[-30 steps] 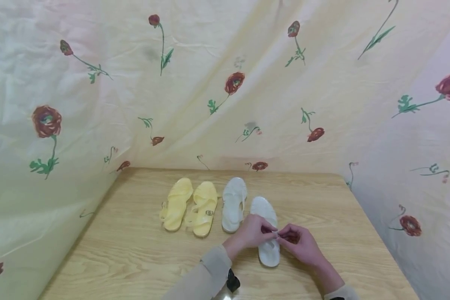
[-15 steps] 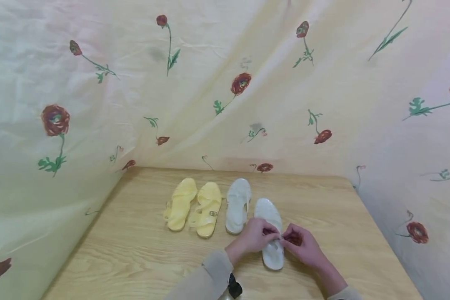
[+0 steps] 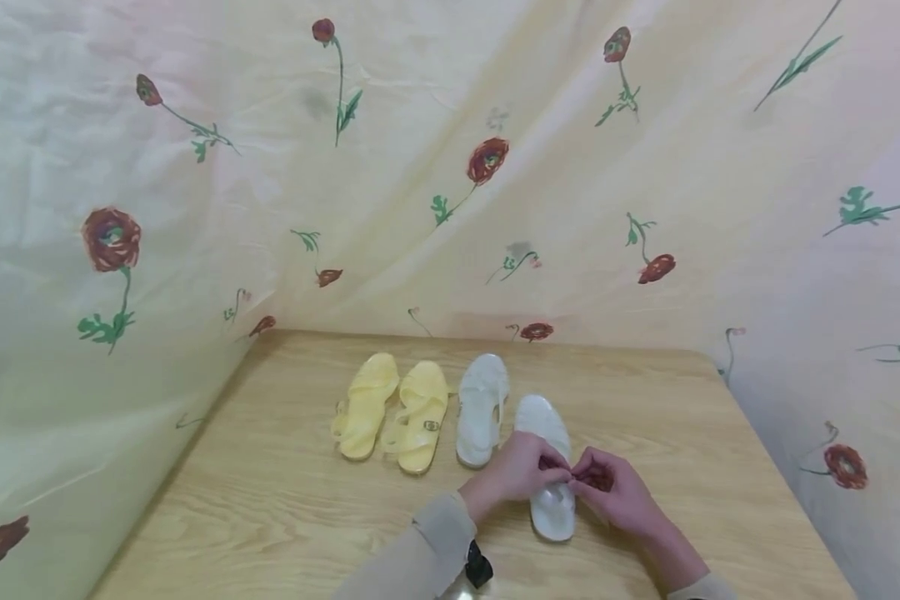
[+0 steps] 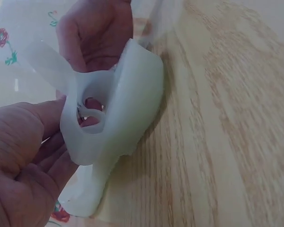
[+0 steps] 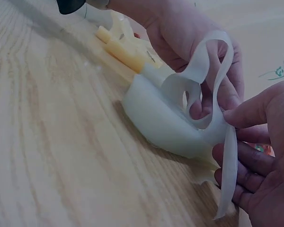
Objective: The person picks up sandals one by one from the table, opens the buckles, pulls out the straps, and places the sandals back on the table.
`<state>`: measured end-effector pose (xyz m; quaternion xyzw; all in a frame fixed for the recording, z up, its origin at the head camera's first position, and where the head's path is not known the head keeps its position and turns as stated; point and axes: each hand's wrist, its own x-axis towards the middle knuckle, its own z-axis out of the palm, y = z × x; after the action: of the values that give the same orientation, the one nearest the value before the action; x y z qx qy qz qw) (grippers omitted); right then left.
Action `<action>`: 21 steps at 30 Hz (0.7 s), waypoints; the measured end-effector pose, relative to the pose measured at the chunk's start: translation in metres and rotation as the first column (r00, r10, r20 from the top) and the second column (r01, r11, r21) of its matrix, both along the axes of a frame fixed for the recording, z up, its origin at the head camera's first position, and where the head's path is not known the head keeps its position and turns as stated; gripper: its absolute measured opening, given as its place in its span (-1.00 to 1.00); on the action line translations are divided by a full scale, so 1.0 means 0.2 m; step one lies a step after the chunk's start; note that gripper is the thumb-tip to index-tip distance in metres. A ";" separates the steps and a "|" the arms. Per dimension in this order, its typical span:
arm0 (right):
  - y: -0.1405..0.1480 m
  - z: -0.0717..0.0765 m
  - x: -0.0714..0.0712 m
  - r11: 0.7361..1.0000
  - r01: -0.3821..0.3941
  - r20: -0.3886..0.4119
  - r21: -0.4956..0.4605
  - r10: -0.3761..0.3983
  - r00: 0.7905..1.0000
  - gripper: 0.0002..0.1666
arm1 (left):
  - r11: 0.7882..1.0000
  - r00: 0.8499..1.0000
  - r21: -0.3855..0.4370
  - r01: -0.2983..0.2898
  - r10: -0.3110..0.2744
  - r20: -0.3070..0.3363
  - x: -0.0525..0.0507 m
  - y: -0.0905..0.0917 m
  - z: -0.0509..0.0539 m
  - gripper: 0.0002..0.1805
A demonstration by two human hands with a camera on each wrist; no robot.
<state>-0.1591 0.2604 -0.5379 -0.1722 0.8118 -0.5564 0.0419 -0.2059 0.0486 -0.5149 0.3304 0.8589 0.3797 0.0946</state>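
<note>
A white jelly sandal lies sole-down on the wooden table, the rightmost of the row. From its left side my left hand pinches the strap, thumb against fingers. My right hand meets it from the other side, its fingertips almost touching the left ones. In the right wrist view, the thumb and fingers of the right hand hold the thin strap, whose loose end hangs down. The looped heel strap stands up above the sole. The left wrist view shows the sandal's heel; the buckle is mostly hidden by fingers.
Left of the hands lies the other white sandal, close to the left wrist. Further left are two yellow sandals, side by side. Flower-printed cloth surrounds the table at the back and sides.
The whole head view has shifted slightly, with things sitting a little further right. Both hands keep their pinch on the strap, with only small finger movement visible.
</note>
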 end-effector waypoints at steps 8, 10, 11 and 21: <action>0.01 -0.02 -0.01 1.000 -0.006 -0.028 -0.014 0.006 1.000 -0.87 | 0.989 0.991 0.139 -0.052 0.034 0.132 -0.01 -0.02 -0.04 -0.86; 0.01 -0.04 -0.01 1.000 0.006 -0.040 -0.025 -0.007 0.999 -0.87 | 0.983 0.986 0.167 -0.077 0.050 0.162 0.00 -0.02 -0.04 -0.87; 0.01 -0.05 -0.01 0.999 0.011 -0.046 -0.030 -0.012 0.999 -0.87 | 0.981 0.983 0.171 -0.089 0.058 0.176 0.00 -0.02 -0.03 -0.87; 0.02 -0.04 -0.01 0.999 0.002 -0.047 -0.033 -0.004 0.999 -0.88 | 0.999 0.996 0.039 0.012 -0.015 0.090 -0.03 0.00 0.04 -0.85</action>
<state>-0.1614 0.2643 -0.5453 -0.1849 0.8036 -0.5654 0.0190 -0.2125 0.0492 -0.5065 0.3204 0.8440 0.4101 0.1294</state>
